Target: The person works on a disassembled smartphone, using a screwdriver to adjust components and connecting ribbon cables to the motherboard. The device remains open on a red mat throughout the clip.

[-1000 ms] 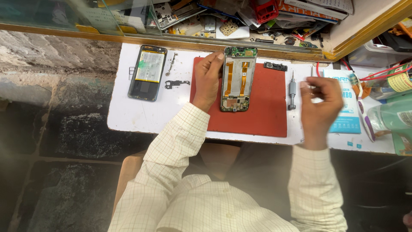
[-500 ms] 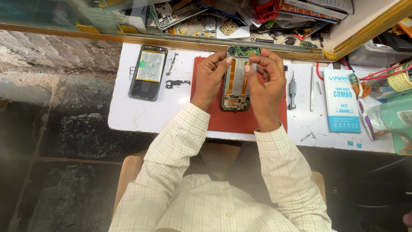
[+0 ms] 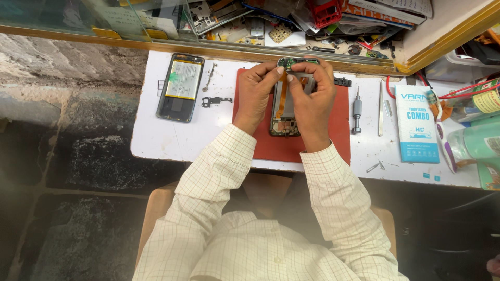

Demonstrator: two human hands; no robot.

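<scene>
Two hands: both on opened phone chassis (image 3: 285, 112), lying flat on red mat (image 3: 333, 140).
Left hand (image 3: 256, 93): fingers (image 3: 275, 73) curled, pinching chassis upper left edge.
Right hand (image 3: 314, 96): fingertips pressed near green circuit board (image 3: 294, 61) at top end; grip partly hidden.
Handling: judged light, rigid at frame, fragile inside; orange flex ribbon (image 3: 281, 99) exposed, so best held by outer edges only.
Right of mat: precision screwdriver (image 3: 357, 110), tweezers (image 3: 380, 108), blue screen-protector box (image 3: 417, 124), well apart.
Left of mat: small metal bracket (image 3: 211, 100), second phone with battery showing (image 3: 180, 87).
Beyond: cluttered parts tray (image 3: 291, 23), close behind chassis, crowded far edge.
</scene>
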